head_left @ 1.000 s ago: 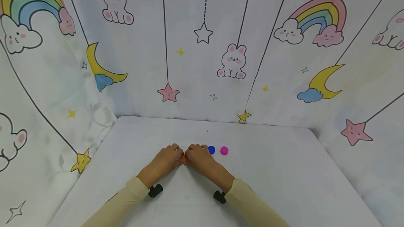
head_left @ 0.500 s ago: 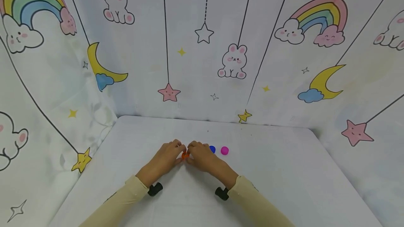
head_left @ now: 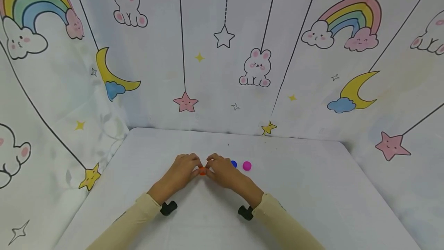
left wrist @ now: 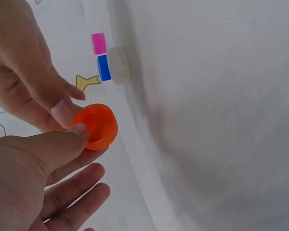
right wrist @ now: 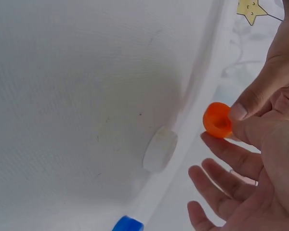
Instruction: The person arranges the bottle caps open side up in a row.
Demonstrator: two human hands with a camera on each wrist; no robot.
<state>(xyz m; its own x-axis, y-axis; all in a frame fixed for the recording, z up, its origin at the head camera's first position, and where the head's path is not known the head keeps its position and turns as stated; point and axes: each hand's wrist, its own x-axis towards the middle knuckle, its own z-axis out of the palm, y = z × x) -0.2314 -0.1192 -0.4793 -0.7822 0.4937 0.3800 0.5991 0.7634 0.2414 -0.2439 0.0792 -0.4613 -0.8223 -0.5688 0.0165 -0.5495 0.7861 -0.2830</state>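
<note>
An orange bottle cap (head_left: 202,171) sits between my two hands, its hollow side showing in the left wrist view. My left hand (head_left: 181,169) pinches one side of it with thumb and forefinger; the other fingers spread loosely below. From the opposite side my right hand (head_left: 223,171) pinches it too, thumb at the rim and forefinger underneath. Just beyond the right hand lie a blue cap (head_left: 234,164), partly covered by that hand in the head view, and a pink cap (head_left: 247,166). A white cap (left wrist: 118,65) appears beside the blue one in the left wrist view.
A white table (head_left: 312,188) lies under the hands, with a white cloth backdrop (head_left: 215,76) printed with rabbits, stars and rainbows behind it. Black wrist cameras (head_left: 169,208) hang under both forearms.
Both hands have shifted slightly forward and their fingers have opened up around the orange cap, which shows more plainly now. The blue and pink caps have stayed in place.
</note>
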